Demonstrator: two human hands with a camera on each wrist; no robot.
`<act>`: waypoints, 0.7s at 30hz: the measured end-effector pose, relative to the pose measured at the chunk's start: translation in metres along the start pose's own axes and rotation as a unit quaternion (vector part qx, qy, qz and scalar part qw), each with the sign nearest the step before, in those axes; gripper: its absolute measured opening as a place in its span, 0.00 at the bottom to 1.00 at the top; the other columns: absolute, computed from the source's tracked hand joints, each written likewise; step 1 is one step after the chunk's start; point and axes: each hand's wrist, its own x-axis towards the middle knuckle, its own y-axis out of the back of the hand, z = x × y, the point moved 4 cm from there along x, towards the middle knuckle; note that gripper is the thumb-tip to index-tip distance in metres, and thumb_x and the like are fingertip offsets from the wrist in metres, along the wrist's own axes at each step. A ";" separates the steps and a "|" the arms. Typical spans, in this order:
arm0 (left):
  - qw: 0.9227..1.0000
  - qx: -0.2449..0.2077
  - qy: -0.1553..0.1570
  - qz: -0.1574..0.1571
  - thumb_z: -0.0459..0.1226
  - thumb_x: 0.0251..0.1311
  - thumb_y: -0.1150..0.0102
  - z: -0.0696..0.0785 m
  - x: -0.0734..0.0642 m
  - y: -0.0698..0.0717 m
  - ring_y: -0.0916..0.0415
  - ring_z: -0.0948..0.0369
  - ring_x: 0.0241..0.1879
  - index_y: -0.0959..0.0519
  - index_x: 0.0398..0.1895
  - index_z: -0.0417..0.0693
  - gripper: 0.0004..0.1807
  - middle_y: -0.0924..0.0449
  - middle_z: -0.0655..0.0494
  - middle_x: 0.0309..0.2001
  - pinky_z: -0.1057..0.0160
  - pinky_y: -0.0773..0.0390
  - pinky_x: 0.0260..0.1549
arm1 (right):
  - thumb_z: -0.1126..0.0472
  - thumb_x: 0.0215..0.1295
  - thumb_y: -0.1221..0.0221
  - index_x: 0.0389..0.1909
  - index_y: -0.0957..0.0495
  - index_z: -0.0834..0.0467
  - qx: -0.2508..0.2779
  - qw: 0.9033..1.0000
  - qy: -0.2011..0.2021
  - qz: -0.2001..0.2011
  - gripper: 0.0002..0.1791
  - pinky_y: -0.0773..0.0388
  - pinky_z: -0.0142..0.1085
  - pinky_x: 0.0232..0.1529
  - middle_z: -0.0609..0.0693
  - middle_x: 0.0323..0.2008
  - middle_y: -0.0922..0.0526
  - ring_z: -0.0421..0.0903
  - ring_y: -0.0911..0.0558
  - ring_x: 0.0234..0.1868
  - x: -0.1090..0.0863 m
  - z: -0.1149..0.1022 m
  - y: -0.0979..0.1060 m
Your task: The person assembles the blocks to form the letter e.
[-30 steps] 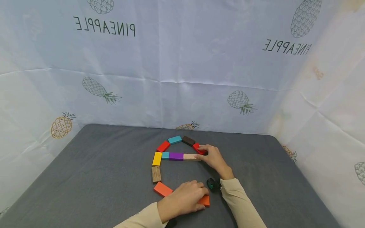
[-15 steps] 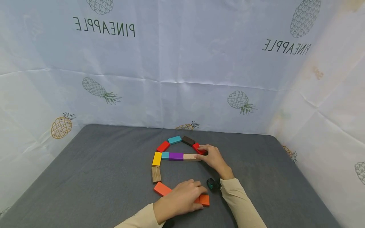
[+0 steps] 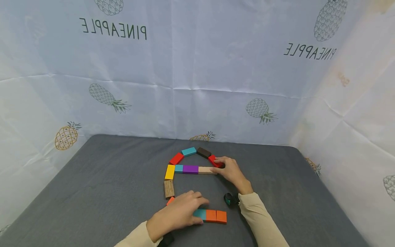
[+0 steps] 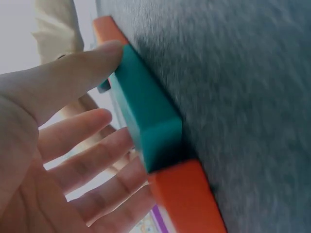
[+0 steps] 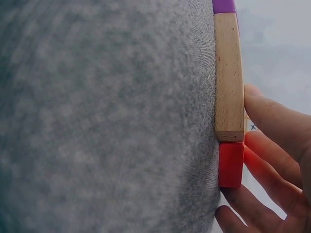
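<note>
My left hand is over the near row of wooden blocks and covers part of it. In the left wrist view its thumb lies on the edge of a teal block, with the other fingers spread loosely beside the row. An orange block lies at the near end of the teal one. My right hand rests at the right end of the upper loop. Its thumb touches the pale wood block, and its other fingers are around the small red block, relaxed.
On the grey cloth, several blocks form an e-like curve: yellow, brown wood, purple, dark brown and light blue. Two orange blocks end the lower row. A pineapple-print curtain stands behind.
My left hand has slid leftward along the lower row, uncovering the two orange blocks and part of the teal one. My right hand has stayed in place.
</note>
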 end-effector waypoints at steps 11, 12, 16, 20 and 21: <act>1.000 0.010 0.003 -0.016 0.51 0.55 0.29 -0.001 -0.002 0.001 0.26 0.67 0.44 0.18 0.55 0.58 0.24 0.20 0.64 0.48 0.64 0.21 0.48 | 0.53 0.60 0.30 0.55 0.18 0.61 0.000 1.000 0.004 0.000 0.25 0.27 0.56 0.63 0.60 0.61 0.20 0.61 0.25 0.64 0.001 0.001 0.000; 1.000 0.013 -0.001 -0.017 0.52 0.56 0.30 0.002 0.000 0.000 0.26 0.67 0.44 0.18 0.54 0.58 0.23 0.20 0.64 0.48 0.64 0.21 0.47 | 0.53 0.60 0.30 0.55 0.18 0.61 0.001 1.000 0.005 0.001 0.25 0.27 0.55 0.63 0.60 0.61 0.20 0.61 0.25 0.64 0.000 0.001 0.000; 0.999 0.034 -0.019 -0.011 0.54 0.58 0.33 0.014 0.010 -0.007 0.29 0.69 0.39 0.18 0.52 0.60 0.21 0.20 0.66 0.45 0.66 0.22 0.43 | 0.53 0.60 0.30 0.55 0.18 0.61 0.004 1.000 0.006 0.002 0.25 0.27 0.55 0.63 0.59 0.61 0.20 0.61 0.25 0.64 0.001 0.001 0.001; 0.998 0.056 -0.034 0.010 0.55 0.58 0.33 0.025 0.019 -0.014 0.32 0.70 0.35 0.17 0.50 0.60 0.20 0.20 0.66 0.42 0.68 0.25 0.37 | 0.53 0.59 0.30 0.56 0.18 0.61 0.003 1.000 0.002 -0.002 0.25 0.28 0.56 0.64 0.59 0.61 0.21 0.61 0.25 0.65 0.000 0.000 0.000; 0.997 0.061 -0.035 0.015 0.55 0.58 0.33 0.027 0.020 -0.015 0.33 0.70 0.35 0.17 0.49 0.60 0.19 0.21 0.66 0.42 0.69 0.26 0.36 | 0.53 0.59 0.30 0.56 0.18 0.61 0.003 1.000 0.001 -0.003 0.26 0.28 0.56 0.64 0.59 0.61 0.21 0.61 0.26 0.65 0.000 0.000 0.000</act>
